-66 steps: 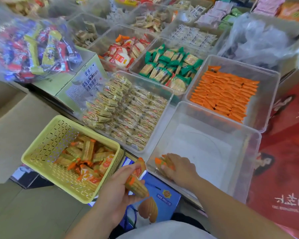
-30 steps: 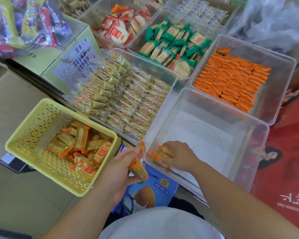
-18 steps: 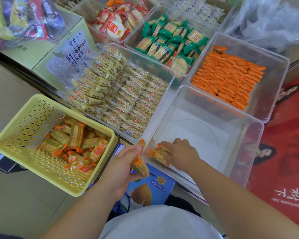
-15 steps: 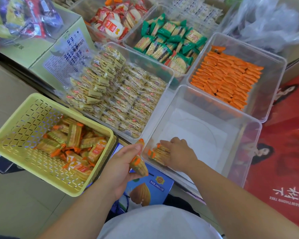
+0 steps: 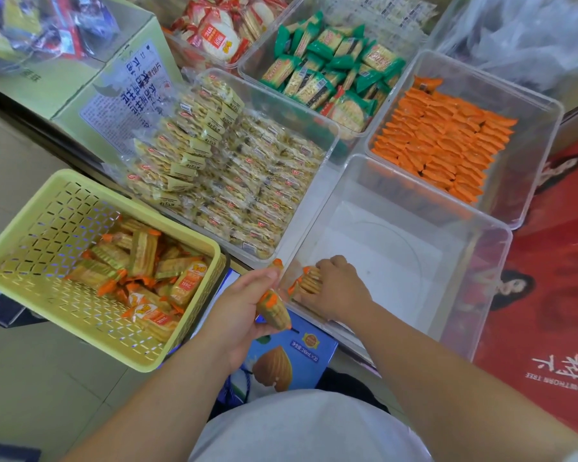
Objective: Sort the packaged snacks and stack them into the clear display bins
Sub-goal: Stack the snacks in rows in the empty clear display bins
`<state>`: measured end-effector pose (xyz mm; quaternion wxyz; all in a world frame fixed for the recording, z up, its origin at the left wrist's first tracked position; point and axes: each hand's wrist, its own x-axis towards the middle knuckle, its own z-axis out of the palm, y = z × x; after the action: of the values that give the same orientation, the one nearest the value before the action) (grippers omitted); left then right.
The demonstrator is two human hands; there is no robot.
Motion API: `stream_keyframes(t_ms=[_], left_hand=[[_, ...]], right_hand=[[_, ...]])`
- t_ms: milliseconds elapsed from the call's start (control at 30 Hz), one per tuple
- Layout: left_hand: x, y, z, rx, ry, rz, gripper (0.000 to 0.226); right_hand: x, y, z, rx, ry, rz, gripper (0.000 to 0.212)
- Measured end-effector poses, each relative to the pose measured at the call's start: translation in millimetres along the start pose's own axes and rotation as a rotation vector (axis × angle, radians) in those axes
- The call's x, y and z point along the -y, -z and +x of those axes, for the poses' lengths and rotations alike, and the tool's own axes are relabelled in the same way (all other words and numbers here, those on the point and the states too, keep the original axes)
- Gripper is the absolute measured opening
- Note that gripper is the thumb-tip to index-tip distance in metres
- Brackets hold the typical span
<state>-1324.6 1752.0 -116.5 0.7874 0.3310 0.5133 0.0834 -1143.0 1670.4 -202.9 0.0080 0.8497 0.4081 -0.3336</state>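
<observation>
Ribbed, orange-ended cracker packs (image 5: 141, 251) are lying in the yellow basket (image 5: 141, 210).
Left grip (image 5: 237, 315) is clamping one pack (image 5: 274, 310); right grip (image 5: 339, 291) is clutching a stack (image 5: 306, 281) inside the near clear bin (image 5: 431, 191).

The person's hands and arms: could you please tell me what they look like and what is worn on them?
Both the left hand and the right hand are bare, with no gloves, rings or watch in view. The forearms are uncovered too; no sleeve reaches them. A light grey top shows below.
</observation>
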Motion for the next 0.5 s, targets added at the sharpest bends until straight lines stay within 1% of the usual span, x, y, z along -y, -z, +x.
stream_keyframes(t_ms=[67, 167, 200, 267, 300, 367, 433, 500], left_hand=[[0, 1, -1, -0.002, 0.000, 0.016, 0.048], [-1, 2, -5, -0.007, -0.002, 0.026, 0.039], [-2, 2, -7, -0.014, -0.003, 0.026, 0.034], [-4, 3, -11, -0.041, -0.011, 0.033, 0.022], [-4, 4, -13, -0.054, -0.020, 0.042, 0.019], [-5, 6, -19, -0.071, -0.056, 0.061, 0.021], [-6, 6, -26, -0.078, -0.083, 0.066, 0.022], [-7, 5, -33, -0.086, -0.060, 0.034, 0.018]], right_hand=[[-10, 3, -2, 0.024, -0.038, -0.015, 0.086], [-21, 5, -3, 0.091, -0.062, 0.156, 0.092], [-21, 6, -3, 0.100, -0.052, 0.211, 0.089], [-19, 7, -6, 0.090, 0.006, 0.242, 0.077], [-17, 8, -7, 0.080, 0.034, 0.227, 0.070], [-15, 11, -10, 0.078, 0.054, 0.170, 0.061], [-14, 15, -10, 0.107, 0.052, 0.073, 0.062], [-15, 20, -10, 0.133, 0.050, 0.004, 0.070]])
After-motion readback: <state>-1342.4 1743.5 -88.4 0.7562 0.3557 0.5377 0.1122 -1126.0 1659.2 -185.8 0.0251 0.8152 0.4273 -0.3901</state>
